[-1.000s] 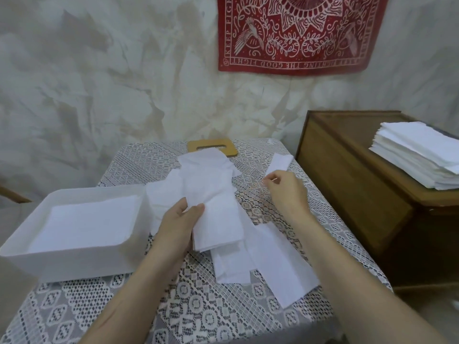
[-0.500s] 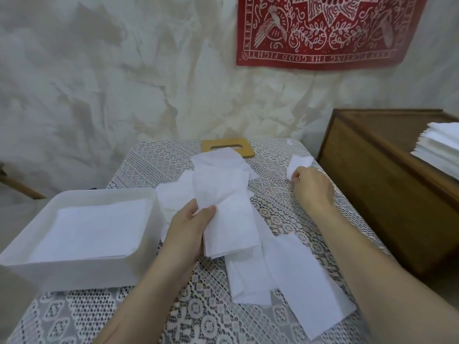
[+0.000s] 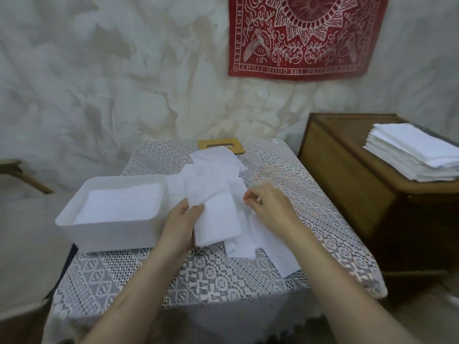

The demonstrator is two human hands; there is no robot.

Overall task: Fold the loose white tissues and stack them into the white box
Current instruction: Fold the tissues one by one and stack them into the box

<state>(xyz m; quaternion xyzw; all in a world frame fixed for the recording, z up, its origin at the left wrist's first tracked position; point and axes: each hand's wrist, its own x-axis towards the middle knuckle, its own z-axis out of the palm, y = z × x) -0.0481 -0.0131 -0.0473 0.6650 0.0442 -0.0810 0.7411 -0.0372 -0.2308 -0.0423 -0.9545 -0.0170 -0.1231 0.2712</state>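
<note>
While left hand (image 3: 182, 222) grips a folded tissue (image 3: 218, 219) by the box (image 3: 111, 232), right hand (image 3: 269, 206) curls over the pile (image 3: 242, 247). Pinching anything? Can't tell.

Plain white for the box (image 3: 111, 234) at nine o'clock; the same unmarked white for the folded tissues (image 3: 121, 204) inside. White too, faintly textured, for the loose tissues (image 3: 216, 184) at centre. Beneath, a white lace cloth (image 3: 211, 276) of diamonds, rosettes and dotted bands over dark grey. At twelve o'clock, a tan board (image 3: 239, 148), plain. At one o'clock, a deep red hanging (image 3: 308, 36) with white linework: sunburst, birds, leafy vines, border lettering. At three o'clock, a mid-brown wooden cabinet (image 3: 347, 175), and on it a stack (image 3: 417, 152) of plain white sheets. Behind, an off-white wall (image 3: 99, 83) mottled with beige and grey patches.
</note>
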